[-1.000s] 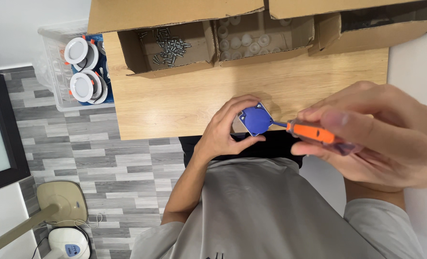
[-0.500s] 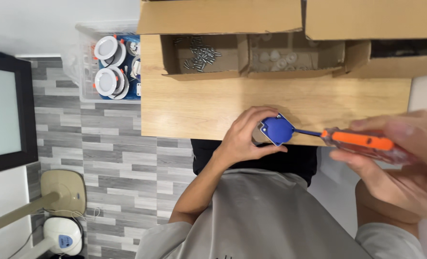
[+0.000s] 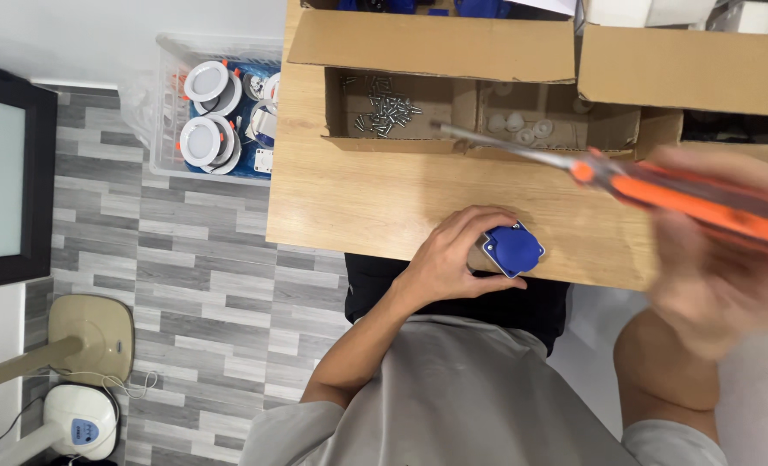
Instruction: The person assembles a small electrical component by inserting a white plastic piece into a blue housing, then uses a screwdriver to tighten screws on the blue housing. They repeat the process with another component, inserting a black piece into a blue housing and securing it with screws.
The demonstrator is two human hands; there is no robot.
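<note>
My left hand grips a small blue socket part with a square face, held at the near edge of the wooden table. My right hand is blurred at the right and holds an orange-handled screwdriver. Its metal shaft points up and left, with the tip over the open cardboard box that holds loose screws. The tip is well away from the blue part.
A second cardboard compartment holds small white round pieces. A clear plastic bin of round white lamp fittings stands on the grey plank floor left of the table. A dark screen and a beige stand base are at far left.
My right hand lifted the screwdriver off the blue part and swung its tip up and left toward the screw box. My left hand kept the blue part at the table edge.
</note>
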